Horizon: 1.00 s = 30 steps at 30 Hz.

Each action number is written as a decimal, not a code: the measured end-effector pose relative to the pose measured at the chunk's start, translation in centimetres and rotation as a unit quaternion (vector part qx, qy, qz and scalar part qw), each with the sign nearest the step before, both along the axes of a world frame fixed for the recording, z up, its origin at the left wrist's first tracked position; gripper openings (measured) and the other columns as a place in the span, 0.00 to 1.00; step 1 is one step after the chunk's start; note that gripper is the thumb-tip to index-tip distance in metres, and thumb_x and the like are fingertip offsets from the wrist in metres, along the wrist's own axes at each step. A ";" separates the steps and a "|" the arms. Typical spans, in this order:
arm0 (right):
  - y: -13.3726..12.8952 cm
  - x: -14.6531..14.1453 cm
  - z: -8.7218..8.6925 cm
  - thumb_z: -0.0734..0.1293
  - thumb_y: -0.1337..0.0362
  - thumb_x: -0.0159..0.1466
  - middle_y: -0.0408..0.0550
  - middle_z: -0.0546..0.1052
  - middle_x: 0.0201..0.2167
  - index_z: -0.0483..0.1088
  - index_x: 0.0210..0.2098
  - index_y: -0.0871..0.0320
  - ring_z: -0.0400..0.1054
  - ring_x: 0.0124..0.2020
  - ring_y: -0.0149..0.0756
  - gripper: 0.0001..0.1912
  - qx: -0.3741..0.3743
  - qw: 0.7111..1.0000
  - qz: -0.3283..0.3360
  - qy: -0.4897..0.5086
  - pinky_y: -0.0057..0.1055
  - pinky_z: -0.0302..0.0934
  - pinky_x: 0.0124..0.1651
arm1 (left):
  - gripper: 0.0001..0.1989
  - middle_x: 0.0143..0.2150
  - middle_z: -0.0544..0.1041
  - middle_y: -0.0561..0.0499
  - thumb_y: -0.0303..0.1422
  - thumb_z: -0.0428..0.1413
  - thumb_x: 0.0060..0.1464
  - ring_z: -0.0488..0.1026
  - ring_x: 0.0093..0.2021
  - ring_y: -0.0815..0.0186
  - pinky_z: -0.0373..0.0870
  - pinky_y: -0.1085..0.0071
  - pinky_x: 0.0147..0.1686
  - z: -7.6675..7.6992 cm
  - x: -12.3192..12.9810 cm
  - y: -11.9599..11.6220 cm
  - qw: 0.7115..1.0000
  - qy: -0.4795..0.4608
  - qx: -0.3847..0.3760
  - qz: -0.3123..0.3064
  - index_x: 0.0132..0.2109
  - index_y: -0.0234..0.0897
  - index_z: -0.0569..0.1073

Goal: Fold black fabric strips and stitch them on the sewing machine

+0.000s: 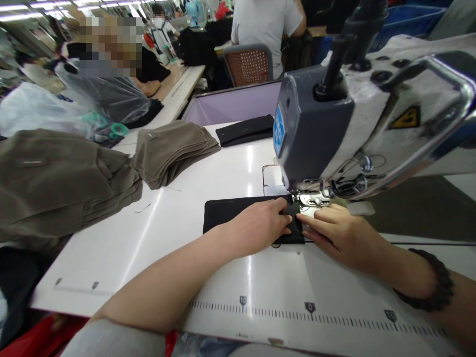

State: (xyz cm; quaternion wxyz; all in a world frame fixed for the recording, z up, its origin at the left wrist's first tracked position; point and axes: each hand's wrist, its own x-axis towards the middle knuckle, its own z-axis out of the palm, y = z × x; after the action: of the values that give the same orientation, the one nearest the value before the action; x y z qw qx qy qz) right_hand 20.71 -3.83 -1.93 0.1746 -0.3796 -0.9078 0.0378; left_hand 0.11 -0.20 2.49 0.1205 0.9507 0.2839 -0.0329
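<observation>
A folded black fabric piece [226,210] lies on the white sewing table, its far right corner beneath the metal presser foot [314,199] of the sewing machine [316,119]. On top of this cloth rests my left hand [260,223], palm down, fingers slightly bent and apart, fingertips pressing near its right end. My right hand [344,233] is open at the cloth's right edge, just in front of the presser foot. Its forefinger and thumb reach out to that edge; the other fingers are partly curled. The needle itself is hard to make out.
Stacks of brown-grey fabric pieces [171,148] lie to the left. A folded black strip [245,130] is behind, near the machine head. Ruler marks [310,308] run along the table's front. Beyond are a chair [249,64], seated people and plastic-wrapped bundles [107,94].
</observation>
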 end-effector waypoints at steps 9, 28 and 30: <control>0.0 0.0 0.0 0.57 0.63 0.64 0.47 0.71 0.27 0.68 0.45 0.63 0.64 0.29 0.35 0.15 -0.010 1.000 0.000 -0.008 0.33 0.55 0.33 | 0.10 0.37 0.68 0.47 0.33 0.49 0.58 0.69 0.32 0.67 0.67 0.72 0.32 0.1 0.0 0.1 1.000 0.002 -0.011 -0.002 0.39 0.31 0.73; -1.0 -0.2 0.6 0.57 0.66 0.64 0.44 0.66 0.21 0.71 0.36 0.63 0.57 0.24 0.31 0.12 0.030 0.995 0.097 0.024 0.32 0.50 0.29 | 0.14 0.38 0.71 0.44 0.28 0.42 0.61 0.66 0.38 0.64 0.66 0.68 0.41 0.8 0.2 -1.9 0.992 -0.003 0.026 -0.125 0.37 0.29 0.72; -0.9 -0.2 0.6 0.57 0.66 0.64 0.44 0.66 0.21 0.71 0.35 0.63 0.57 0.24 0.30 0.12 0.032 0.995 0.092 0.016 0.32 0.50 0.29 | 0.13 0.39 0.71 0.44 0.28 0.42 0.60 0.66 0.39 0.64 0.66 0.68 0.41 0.8 0.2 -1.8 0.993 0.002 0.018 -0.117 0.39 0.29 0.71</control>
State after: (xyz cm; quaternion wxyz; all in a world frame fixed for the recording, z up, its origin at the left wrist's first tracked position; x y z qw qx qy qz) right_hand 20.46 -4.76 -1.28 0.1970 -0.2876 -0.9368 0.0303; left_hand 0.26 -1.98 3.33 0.0983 0.9792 0.1718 -0.0441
